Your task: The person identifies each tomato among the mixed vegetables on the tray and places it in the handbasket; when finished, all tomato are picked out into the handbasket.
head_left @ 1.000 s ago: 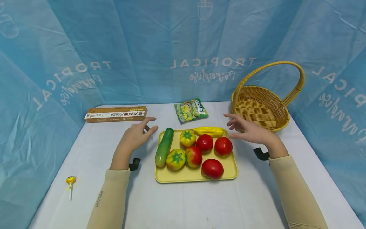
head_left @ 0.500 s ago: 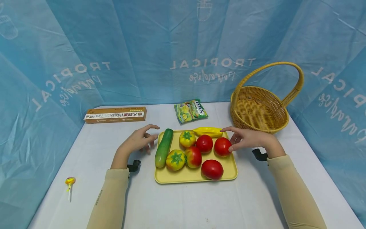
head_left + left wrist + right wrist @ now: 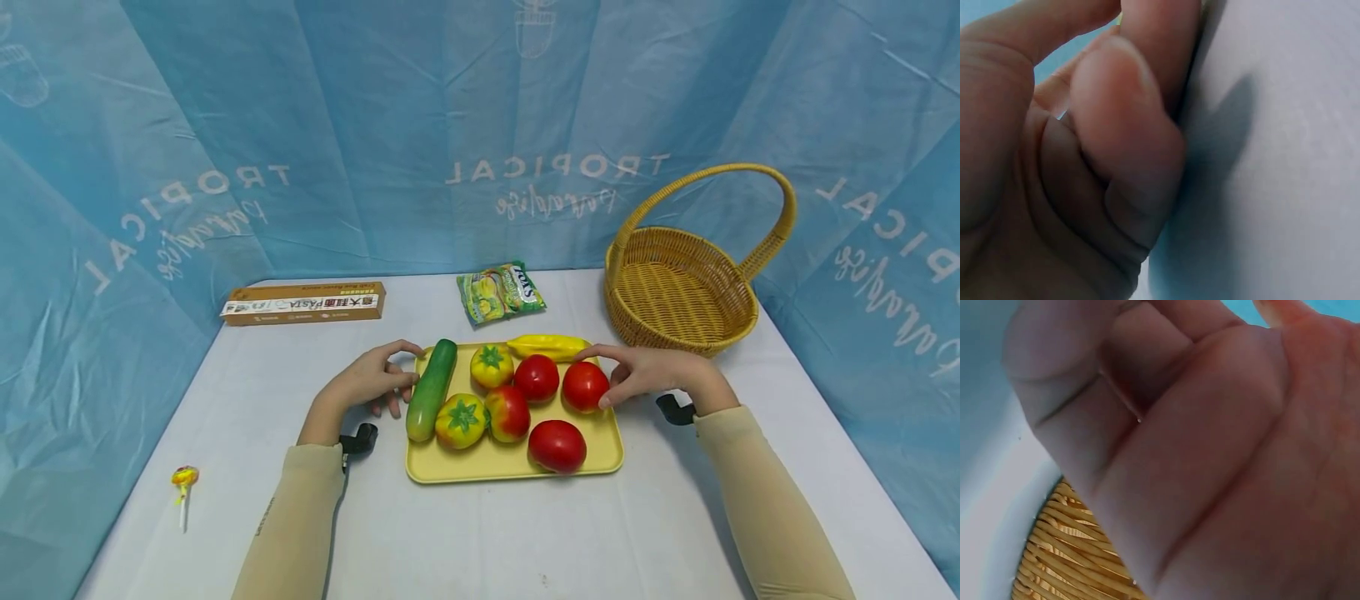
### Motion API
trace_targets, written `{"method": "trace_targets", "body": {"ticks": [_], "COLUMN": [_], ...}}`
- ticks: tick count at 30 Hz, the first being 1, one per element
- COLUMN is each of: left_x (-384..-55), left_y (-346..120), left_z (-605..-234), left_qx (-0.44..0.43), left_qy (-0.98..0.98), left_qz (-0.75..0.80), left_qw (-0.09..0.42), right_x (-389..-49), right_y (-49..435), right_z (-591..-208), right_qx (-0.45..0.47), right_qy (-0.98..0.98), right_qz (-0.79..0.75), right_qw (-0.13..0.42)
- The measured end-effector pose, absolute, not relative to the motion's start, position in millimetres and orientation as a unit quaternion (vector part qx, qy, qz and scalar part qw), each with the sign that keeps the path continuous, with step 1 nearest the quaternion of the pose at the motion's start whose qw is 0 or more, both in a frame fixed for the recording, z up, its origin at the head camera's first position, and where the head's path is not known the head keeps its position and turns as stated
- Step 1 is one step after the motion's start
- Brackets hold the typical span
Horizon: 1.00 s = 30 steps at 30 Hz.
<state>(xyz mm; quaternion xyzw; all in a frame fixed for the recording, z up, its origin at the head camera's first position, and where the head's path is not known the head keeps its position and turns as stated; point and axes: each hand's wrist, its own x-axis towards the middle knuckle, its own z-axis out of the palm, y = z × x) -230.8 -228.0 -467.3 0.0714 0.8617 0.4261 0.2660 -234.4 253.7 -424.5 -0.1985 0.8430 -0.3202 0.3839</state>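
Observation:
In the head view, a yellow tray [image 3: 487,473] holds a green cucumber [image 3: 432,392], a yellow banana [image 3: 551,347], two yellow fruits with green leafy tops, such as the yellow fruit [image 3: 461,420], and several red fruits. My left hand [image 3: 367,385] is at the tray's left side by the cucumber, its index finger reaching the rim and other fingers low near the tablecloth. On the right side my right hand [image 3: 648,371] has its index finger by the banana's end and its thumb beside a red tomato [image 3: 585,386]. Whether that thumb touches the tomato is unclear. Neither hand visibly grips anything.
Behind the right hand stands a wicker basket [image 3: 678,292] with a tall handle. A green snack packet [image 3: 501,293] lies behind the tray, and a pasta box [image 3: 303,302] at the back left. A lollipop [image 3: 184,477] lies at the left. Blue curtains border the table.
Both hands have come down to the tray's sides. The left moved down and toward the cucumber, the right down and slightly left toward the tomato. Tray and contents stay put.

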Motion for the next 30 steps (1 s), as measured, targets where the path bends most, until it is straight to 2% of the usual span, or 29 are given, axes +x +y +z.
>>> {"method": "trace_targets", "body": {"ticks": [8, 30], "left_x": [-233.6, -232.5], "left_y": [-233.7, -233.0], "left_z": [-472.5, -474.3], "left_qx": [0.08, 0.078], "left_qy": [0.841, 0.837], "left_qz": [0.452, 0.462], "left_qw": [0.286, 0.281], "right_x": [-235.1, -232.7], "right_y": [253.1, 251.9], "right_z": [-428.7, -422.8], "right_qx": [-0.184, -0.195], "right_qy": [0.845, 0.846], "right_qz": [-0.322, -0.339], "right_qw": [0.386, 0.362]}}
